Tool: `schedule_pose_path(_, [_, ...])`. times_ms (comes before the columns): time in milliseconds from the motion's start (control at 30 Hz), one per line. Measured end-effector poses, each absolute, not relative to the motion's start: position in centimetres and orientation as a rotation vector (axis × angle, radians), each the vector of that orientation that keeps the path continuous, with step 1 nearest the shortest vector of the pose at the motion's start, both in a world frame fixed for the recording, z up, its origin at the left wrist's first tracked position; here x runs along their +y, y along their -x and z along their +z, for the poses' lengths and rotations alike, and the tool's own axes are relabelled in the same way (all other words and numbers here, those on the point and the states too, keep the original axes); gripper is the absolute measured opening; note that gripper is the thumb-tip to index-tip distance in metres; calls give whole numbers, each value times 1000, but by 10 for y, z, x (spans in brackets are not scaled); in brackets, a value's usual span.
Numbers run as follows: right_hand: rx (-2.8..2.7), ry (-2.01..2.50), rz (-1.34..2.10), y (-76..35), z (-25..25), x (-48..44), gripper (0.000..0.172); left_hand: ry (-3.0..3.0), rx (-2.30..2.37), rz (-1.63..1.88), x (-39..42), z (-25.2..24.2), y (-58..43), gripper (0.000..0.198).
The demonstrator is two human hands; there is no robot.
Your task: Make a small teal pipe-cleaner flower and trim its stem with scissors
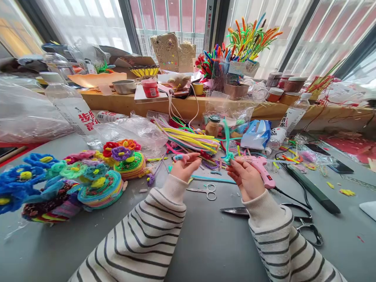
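Note:
My right hand (246, 178) pinches a teal pipe cleaner (228, 156) at its curled, bunched end; a straight length of it stands upright above my fingertips. To the left is my left hand (185, 167), its thumb and fingers apart with nothing visible between them. A small pink and bluish piece shows at one of its fingers; I cannot tell what it is. Small scissors (209, 191) lie on the table between my hands. Large scissors (235, 211) lie partly under my right forearm. Just behind my right hand rests a pink glue gun (264, 172).
Fuzzy flower pieces (96, 176) in many colours stand at left. Behind my hands lies a bundle of pipe cleaners (194, 137), near a small jar (213, 125). A dark green tool (314, 190) and a cord lie at right. A cluttered wooden ledge (114, 102) runs along the back.

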State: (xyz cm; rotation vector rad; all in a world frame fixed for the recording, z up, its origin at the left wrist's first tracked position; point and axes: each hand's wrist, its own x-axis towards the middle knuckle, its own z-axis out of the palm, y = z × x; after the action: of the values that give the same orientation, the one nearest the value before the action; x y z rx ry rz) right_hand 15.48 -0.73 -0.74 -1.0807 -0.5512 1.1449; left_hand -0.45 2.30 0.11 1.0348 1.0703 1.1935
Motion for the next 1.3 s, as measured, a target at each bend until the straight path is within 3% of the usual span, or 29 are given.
schedule_pose_path(133, [-716, 1121, 1247, -139, -11, -12, 30, -1066, 973, 958, 14, -10, -14, 40])
schedule_pose_path(333, [-990, 1237, 1132, -136, -18, -11, 28, -1033, 990, 1049, 17, -21, -14, 30])
schedule_pose_path(867, [-1644, 1404, 149, -133, -20, -17, 7, -889, 1053, 1038, 12, -19, -20, 14])
schedule_pose_path(1067, [-1757, 1308, -129, -130, -23, -19, 11, -956, 1061, 1067, 12, -20, -21, 10])
schedule_pose_path(1200, [-1698, 1325, -65, -133, -22, -20, 5, -1128, 1163, 1109, 13, -23, -20, 12])
schedule_pose_path(1300, [-1633, 1365, -9, -136, -21, -19, 20, -1254, 1252, 1085, 14, -27, -19, 18])
